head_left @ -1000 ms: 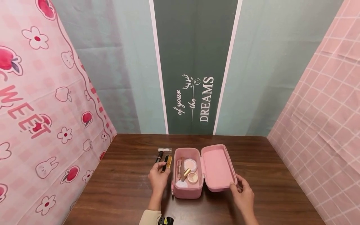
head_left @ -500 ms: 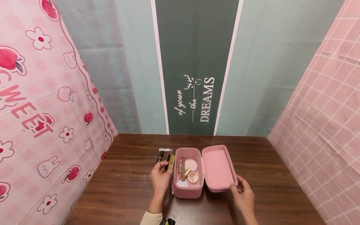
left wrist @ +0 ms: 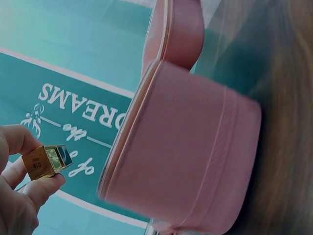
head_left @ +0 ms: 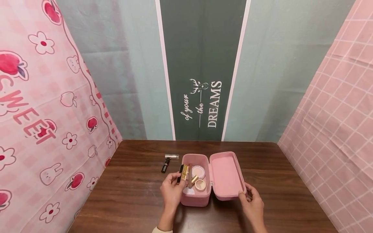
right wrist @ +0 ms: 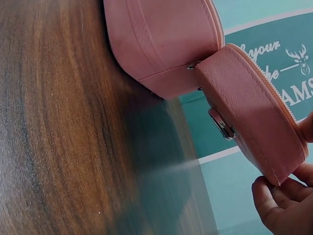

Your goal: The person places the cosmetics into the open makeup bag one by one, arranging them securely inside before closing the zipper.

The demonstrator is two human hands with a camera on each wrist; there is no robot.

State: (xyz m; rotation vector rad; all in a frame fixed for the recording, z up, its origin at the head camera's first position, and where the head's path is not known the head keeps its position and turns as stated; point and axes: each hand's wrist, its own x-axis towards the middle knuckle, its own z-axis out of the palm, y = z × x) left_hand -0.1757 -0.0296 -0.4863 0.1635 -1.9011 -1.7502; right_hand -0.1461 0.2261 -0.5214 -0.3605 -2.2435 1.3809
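In the head view a pink zippered makeup case point(head_left: 196, 201) stands on the table, its lid point(head_left: 225, 174) swung out to the right. My left hand point(head_left: 173, 190) pinches a square-ended gold-and-black lipstick point(head_left: 185, 172) between thumb and fingers, over the case's left rim. The left wrist view shows the lipstick's gold end point(left wrist: 40, 164) raised past the case's top edge. My right hand point(head_left: 253, 201) grips the lid's near right corner; in the right wrist view, fingers point(right wrist: 266, 198) curl around that edge. Inside lie a round compact point(head_left: 198, 171), a smaller round palette point(head_left: 200, 185) and slim tubes point(head_left: 194, 180).
Left of the case, a silver tube point(head_left: 172, 157) and a black tube point(head_left: 165, 165) lie on the wooden table point(head_left: 125, 194). Fabric hangings point(head_left: 201, 48) stand behind the table and along both sides. A metal buckle point(right wrist: 222, 125) sits on the lid's outside.
My left hand has carried the lipstick rightward from beside the case to over its left rim, uncovering the black tube. The right hand stays on the lid.
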